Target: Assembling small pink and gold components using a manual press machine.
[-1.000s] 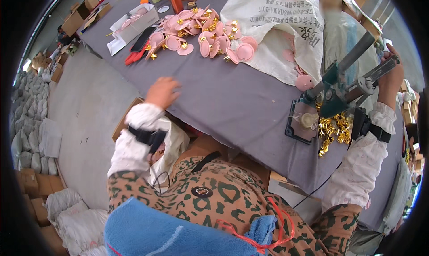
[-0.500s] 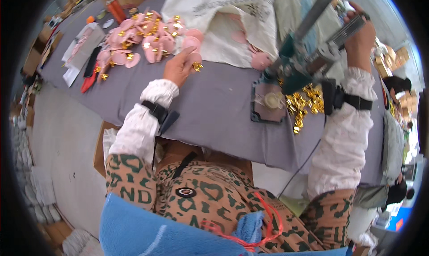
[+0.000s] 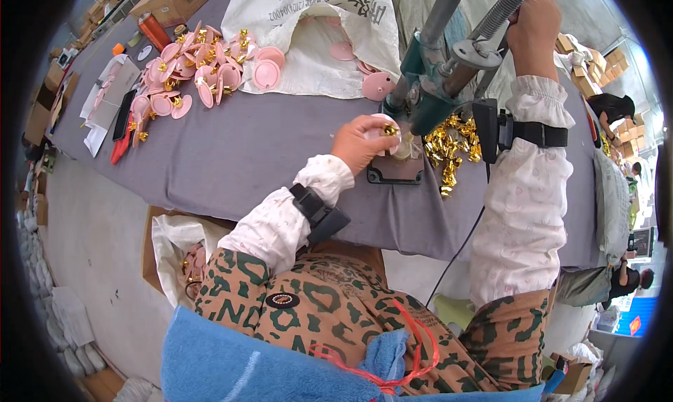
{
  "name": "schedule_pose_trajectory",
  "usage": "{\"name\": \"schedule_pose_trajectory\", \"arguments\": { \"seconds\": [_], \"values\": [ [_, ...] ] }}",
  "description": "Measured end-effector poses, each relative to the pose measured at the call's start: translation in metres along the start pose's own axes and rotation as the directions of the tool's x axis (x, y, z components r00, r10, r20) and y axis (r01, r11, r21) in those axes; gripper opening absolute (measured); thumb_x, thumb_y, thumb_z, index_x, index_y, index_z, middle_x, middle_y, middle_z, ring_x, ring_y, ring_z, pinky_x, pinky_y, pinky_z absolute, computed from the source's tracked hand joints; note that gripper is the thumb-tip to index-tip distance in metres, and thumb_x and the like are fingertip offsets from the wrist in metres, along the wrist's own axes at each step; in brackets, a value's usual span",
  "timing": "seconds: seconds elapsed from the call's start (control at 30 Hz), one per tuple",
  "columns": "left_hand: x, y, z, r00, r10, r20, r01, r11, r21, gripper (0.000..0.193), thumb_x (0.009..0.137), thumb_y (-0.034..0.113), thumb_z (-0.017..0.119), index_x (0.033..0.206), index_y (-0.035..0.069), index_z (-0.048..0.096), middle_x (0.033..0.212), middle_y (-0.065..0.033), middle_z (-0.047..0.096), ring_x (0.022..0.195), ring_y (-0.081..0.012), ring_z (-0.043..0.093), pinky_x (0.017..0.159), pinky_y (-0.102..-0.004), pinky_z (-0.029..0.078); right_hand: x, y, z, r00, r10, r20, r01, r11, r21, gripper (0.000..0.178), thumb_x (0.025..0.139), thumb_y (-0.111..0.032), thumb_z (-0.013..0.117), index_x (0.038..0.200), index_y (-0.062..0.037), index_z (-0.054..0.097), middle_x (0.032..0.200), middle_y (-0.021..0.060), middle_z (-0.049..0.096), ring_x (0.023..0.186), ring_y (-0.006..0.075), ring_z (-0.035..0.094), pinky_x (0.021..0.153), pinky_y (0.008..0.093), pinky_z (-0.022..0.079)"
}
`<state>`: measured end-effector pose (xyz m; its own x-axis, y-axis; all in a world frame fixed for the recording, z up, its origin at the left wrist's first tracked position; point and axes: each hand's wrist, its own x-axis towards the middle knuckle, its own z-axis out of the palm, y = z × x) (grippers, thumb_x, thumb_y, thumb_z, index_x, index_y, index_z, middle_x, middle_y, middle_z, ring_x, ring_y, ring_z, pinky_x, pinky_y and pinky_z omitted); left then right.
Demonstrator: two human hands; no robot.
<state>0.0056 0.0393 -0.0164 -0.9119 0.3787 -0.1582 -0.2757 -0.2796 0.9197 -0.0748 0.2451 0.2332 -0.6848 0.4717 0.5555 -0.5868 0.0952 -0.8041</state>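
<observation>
Pinched in my left hand (image 3: 359, 146) is a round pink disc (image 3: 382, 124) with a gold clip on it. This hand is at the base plate (image 3: 396, 174) of a green hand press (image 3: 431, 97), just below its head; whether the disc touches the base is hidden. My right hand (image 3: 536, 34) is raised, closed around the press lever beside the spring (image 3: 499, 13); its fingers cover most of the lever. To the right of the base lies a heap of shiny gold clips (image 3: 449, 146). A pile of pink discs with gold clips (image 3: 189, 69) lies at the far left.
A white woven sack (image 3: 280, 76) lies open behind, with pink discs in its mouth. Around the left pile are an orange-red can (image 3: 154, 32), a phone (image 3: 124, 114) and a red-handled tool (image 3: 120, 148). A lined box (image 3: 172, 244) stands below the table's front edge.
My left hand has moved right, from beside the pile to the press base, carrying the pink disc with its gold clip. My right hand stays at the lever. The view has shifted slightly.
</observation>
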Motion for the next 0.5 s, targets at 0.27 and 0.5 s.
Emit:
{"name": "schedule_pose_trajectory", "arguments": {
  "seconds": [0.27, 0.5],
  "values": [
    [0.004, -0.027, 0.010, 0.824, 0.552, 0.128, -0.393, 0.394, 0.831, 0.035, 0.065, 0.027, 0.078, 0.096, 0.011, 0.071, 0.115, -0.0051, 0.060, 0.117, -0.0286, 0.045, 0.098, -0.0394, 0.034, 0.017, 0.018, -0.005, 0.998, 0.059, -0.001, -0.058, 0.994, 0.090, 0.015, 0.083, -0.019, 0.049, 0.073, -0.0114, 0.056, 0.056, -0.0014, 0.047, 0.042, 0.0091, 0.042, 0.036, 0.0218, 0.026],
    [0.021, -0.004, 0.002, 0.810, 0.394, 0.434, -0.536, 0.200, 0.820, 0.032, 0.064, 0.028, 0.076, 0.091, 0.011, 0.071, 0.105, -0.0017, 0.065, 0.112, -0.0249, 0.051, 0.097, -0.0408, 0.034, 0.008, -0.010, 0.001, 0.981, 0.181, 0.065, -0.175, 0.980, -0.095, 0.014, 0.081, -0.013, 0.045, 0.080, -0.0048, 0.056, 0.057, 0.0038, 0.049, 0.043, 0.0117, 0.045, 0.034, 0.0242, 0.029]
  ]
}}
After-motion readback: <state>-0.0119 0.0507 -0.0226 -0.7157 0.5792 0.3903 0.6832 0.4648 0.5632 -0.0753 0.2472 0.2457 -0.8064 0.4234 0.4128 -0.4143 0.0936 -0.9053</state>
